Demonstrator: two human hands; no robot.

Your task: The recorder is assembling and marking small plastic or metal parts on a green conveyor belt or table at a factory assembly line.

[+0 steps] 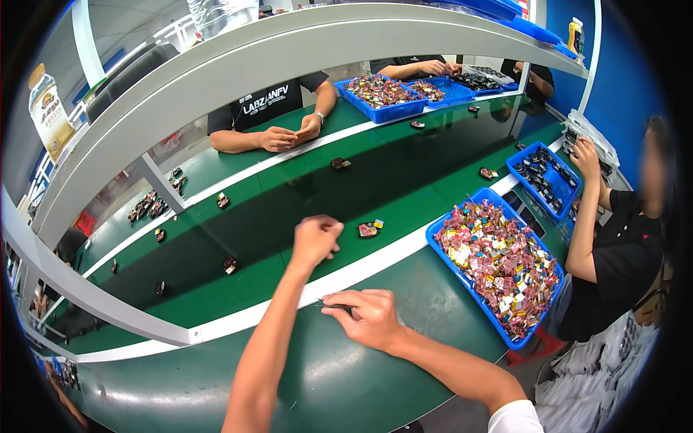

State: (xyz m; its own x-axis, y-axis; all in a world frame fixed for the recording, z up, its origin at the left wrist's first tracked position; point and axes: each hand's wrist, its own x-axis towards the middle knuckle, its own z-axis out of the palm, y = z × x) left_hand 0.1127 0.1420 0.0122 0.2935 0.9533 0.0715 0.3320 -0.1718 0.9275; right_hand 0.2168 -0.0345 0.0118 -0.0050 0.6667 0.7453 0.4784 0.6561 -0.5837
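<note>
My left hand (316, 242) reaches over the green conveyor belt (426, 191). Its fingers are bent and smeared by motion, so whether anything is in them does not show. Just right of it on the belt lies a small black part with a red, white and yellow piece (369, 229). Nearer to me, my right hand (369, 319) is closed over the green worktop (180, 386). Thumb and fingers pinch a thin dark pointed tool that looks like tweezers (341, 308), its tip toward the left; most of it is hidden by the hand.
A blue tray (462, 285) heaped with small reddish, white and yellow pieces stands to my right. Beyond it, a blue tray (552, 209) holds black parts beside a co-worker. Several black parts dot the belt. A white rail (390, 254) borders the worktop; a grey shelf frame (317, 43) arches above.
</note>
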